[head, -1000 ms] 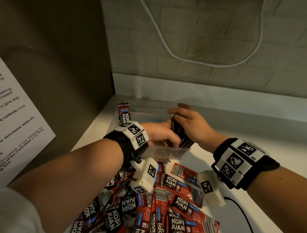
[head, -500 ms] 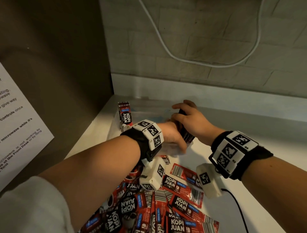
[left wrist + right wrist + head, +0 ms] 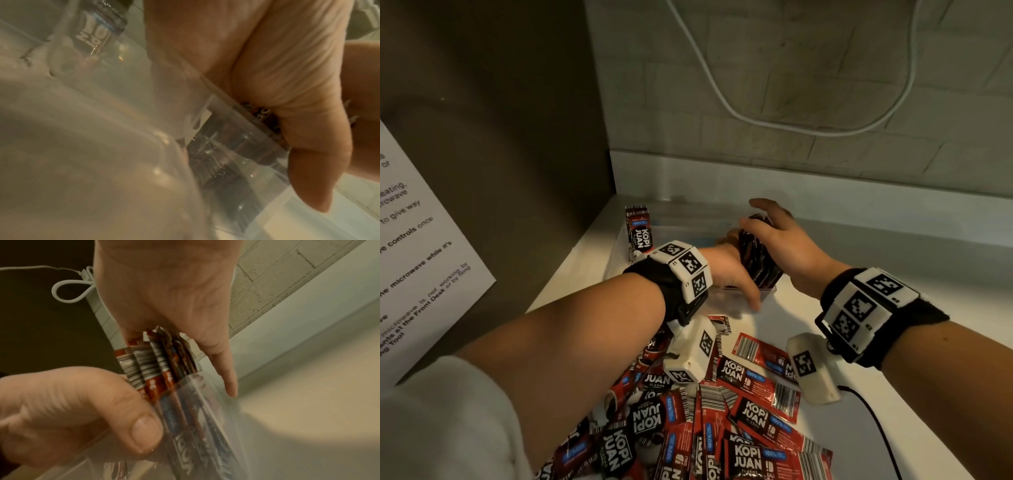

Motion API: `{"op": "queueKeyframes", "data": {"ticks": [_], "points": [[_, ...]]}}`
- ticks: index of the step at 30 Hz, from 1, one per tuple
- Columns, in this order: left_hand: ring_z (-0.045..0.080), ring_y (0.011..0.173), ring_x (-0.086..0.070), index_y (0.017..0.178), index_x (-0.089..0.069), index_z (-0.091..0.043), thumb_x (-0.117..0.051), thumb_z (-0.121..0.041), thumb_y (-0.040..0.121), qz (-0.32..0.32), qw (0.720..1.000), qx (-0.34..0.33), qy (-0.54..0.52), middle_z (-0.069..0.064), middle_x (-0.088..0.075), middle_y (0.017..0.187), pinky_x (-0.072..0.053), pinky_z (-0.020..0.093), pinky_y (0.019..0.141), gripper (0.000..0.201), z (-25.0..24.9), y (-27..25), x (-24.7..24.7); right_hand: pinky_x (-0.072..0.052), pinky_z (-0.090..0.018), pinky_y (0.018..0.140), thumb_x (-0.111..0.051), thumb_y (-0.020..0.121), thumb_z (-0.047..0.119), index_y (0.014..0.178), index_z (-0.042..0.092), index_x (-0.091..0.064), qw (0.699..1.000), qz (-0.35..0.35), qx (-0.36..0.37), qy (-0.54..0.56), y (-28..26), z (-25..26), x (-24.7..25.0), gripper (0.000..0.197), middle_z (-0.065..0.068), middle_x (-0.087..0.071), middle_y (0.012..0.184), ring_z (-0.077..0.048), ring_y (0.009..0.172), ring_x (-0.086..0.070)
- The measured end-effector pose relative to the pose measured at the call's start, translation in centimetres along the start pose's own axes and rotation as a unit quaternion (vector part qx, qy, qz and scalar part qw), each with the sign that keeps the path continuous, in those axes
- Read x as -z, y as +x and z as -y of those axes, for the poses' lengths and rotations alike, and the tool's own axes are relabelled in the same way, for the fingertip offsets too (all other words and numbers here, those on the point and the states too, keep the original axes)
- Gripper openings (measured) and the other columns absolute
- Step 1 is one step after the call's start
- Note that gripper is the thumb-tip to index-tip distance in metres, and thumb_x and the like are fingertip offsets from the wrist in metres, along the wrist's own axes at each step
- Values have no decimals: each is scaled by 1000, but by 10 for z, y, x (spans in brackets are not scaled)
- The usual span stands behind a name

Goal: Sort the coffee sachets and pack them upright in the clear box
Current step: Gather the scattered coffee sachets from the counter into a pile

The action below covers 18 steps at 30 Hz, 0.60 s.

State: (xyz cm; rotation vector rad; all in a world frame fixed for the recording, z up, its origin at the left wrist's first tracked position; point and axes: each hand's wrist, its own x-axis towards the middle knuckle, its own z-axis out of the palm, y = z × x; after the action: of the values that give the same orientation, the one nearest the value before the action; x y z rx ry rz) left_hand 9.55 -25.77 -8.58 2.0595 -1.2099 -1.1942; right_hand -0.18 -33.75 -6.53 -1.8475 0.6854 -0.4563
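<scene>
Lying nearest on the white desk (image 3: 914, 425) is a loose heap of sachets (image 3: 726, 425), flat glossy red-and-black foil strips with barcodes, some overlapping. Beyond the heap, the left hand (image 3: 729, 274) curls over the near rim of the clear box (image 3: 765, 297), its thumb down the outer wall, gripping thin transparent plastic. Just beside it, the right hand (image 3: 784, 240) clasps a bundle of sachets (image 3: 756, 253) from above, fingers around their tops; the bundle stands roughly upright, leaning slightly, with its lower ends inside the box's right end. At the box's far left corner one sachet (image 3: 641, 233) stands upright alone. Behind, a white cable (image 3: 791, 123) loops across the rough brick wall (image 3: 808, 68).
</scene>
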Motion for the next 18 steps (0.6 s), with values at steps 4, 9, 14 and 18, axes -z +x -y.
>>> {"op": "queueKeyframes", "data": {"ticks": [4, 9, 14, 18], "points": [[21, 113, -59, 126, -57, -15, -92, -32, 40, -5, 1000, 8, 4, 2, -65, 118, -47, 40, 103, 94, 1, 2, 0, -52, -48, 89, -50, 90, 55, 132, 35, -43, 999, 7, -35, 21, -6, 4, 2, 46, -5, -48, 134, -25, 115, -55], [25, 131, -40, 146, -22, -28, -91, -39, 23, -52, 998, 8, 22, 2, -43, 138, -40, 44, 108, 141, -1, 6, -5, -53, -55, 85, -39, 92, 60, 115, 40, -44, 997, 17, -62, 49, -12, 7, 7, 31, 0, -57, 120, -24, 103, -61], [26, 133, -38, 147, -21, -24, -93, -32, 35, -58, 998, 12, 27, 4, -41, 141, -37, 46, 110, 133, -3, 1, -5, -50, -55, 88, -38, 92, 61, 122, 38, -41, 998, 7, -60, 32, -14, 5, 11, 38, 2, -53, 123, -23, 107, -56], [26, 140, -29, 151, -8, -28, -94, -30, 38, -65, 998, 8, 18, 5, -32, 150, -32, 47, 114, 142, 1, -2, -3, -37, -35, 87, -37, 96, 54, 140, 26, -35, 999, -37, -26, 15, -18, 6, 19, 53, 6, -43, 130, -14, 111, -42]]}}
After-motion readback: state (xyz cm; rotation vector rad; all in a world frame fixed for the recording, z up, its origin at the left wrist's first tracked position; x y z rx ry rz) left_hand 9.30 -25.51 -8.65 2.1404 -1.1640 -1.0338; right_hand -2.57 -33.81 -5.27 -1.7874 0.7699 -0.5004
